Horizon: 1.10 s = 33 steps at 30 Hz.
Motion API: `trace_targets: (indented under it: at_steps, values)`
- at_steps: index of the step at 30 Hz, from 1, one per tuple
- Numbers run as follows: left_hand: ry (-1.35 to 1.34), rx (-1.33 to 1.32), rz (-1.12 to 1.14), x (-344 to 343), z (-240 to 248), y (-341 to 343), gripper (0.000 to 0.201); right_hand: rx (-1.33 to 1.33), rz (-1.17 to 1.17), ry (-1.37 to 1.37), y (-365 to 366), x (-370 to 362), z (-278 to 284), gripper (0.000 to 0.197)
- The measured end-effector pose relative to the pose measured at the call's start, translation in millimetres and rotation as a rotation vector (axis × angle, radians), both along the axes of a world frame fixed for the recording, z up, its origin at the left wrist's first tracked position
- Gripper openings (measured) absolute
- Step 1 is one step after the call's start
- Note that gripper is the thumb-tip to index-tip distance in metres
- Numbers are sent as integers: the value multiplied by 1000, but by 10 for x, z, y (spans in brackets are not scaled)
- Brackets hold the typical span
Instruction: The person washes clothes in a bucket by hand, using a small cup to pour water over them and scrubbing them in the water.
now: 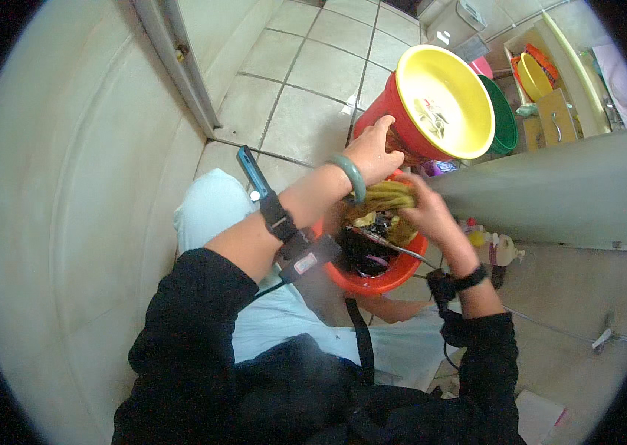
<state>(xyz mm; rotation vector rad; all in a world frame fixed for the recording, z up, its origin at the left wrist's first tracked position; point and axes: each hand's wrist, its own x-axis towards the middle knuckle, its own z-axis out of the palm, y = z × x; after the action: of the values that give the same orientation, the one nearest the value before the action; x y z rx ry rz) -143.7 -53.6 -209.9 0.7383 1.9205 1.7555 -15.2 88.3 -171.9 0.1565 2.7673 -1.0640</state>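
Observation:
An orange-red bucket (405,278) stands between my knees, with dark wet contents (362,252) inside. My right hand (431,211) is closed at its right rim on a yellow-green, stringy-looking clump (388,194); I cannot tell whether it is cloth or leaves. A thin metal-looking tube (395,245) crosses the bucket's opening. My left hand (376,152) is just beyond the bucket, with its fingers apart, close to the side of a taller red bucket (377,106). A yellow basin (479,89) sits on that red bucket, with something small and pale inside.
A green tub (505,119) stands behind the yellow basin. At the right, a pale panel (551,196) juts in, with bottles (503,251) beneath it. An open drawer or shelf (551,89) holds bowls. A wall and door frame (180,67) bound the left; tiles (313,111) cover the floor.

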Motion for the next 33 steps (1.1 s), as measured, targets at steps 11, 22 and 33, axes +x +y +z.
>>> trace_targets:
  at_steps: [11,22,33]
  values:
    - [-87,-26,-97,72,238,-205,73,-284,-154,145,-410,308,1602,47]
    - [-43,-41,-84,90,313,-209,67,369,178,-109,-238,70,-867,72]
    - [-76,-22,-87,63,323,-223,61,360,360,-389,-407,-317,-1965,47]
